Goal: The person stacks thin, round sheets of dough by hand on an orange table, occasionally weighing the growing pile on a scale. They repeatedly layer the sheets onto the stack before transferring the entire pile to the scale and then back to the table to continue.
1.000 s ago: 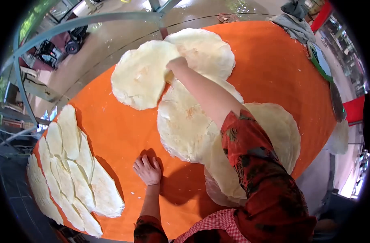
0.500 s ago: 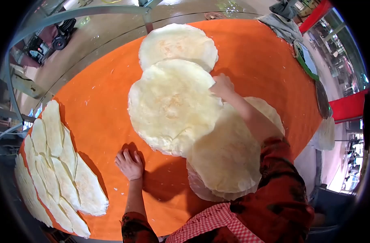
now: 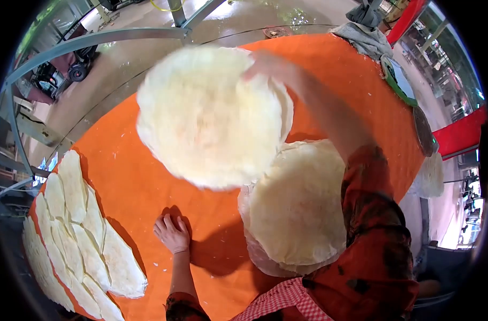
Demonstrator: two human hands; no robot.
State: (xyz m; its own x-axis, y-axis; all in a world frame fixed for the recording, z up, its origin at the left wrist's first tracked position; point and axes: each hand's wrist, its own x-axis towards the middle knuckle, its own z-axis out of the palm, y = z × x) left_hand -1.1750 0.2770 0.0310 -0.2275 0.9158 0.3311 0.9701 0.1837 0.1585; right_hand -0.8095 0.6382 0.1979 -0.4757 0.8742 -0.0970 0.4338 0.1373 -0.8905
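Right hand (image 3: 268,64): grip apparently pinching one blurred flatbread (image 3: 206,117); left hand (image 3: 172,234) splayed flat on cloth (image 3: 132,182).

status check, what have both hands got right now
Right hand shut on rim of round flatbread, held above the orange cloth, blurred. Left hand flat, open on the cloth. Flatbread stack lies below it; nothing in the way.

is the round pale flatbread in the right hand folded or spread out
Spread out: the round pale flatbread shows as one full disc, the right hand gripping its far edge.
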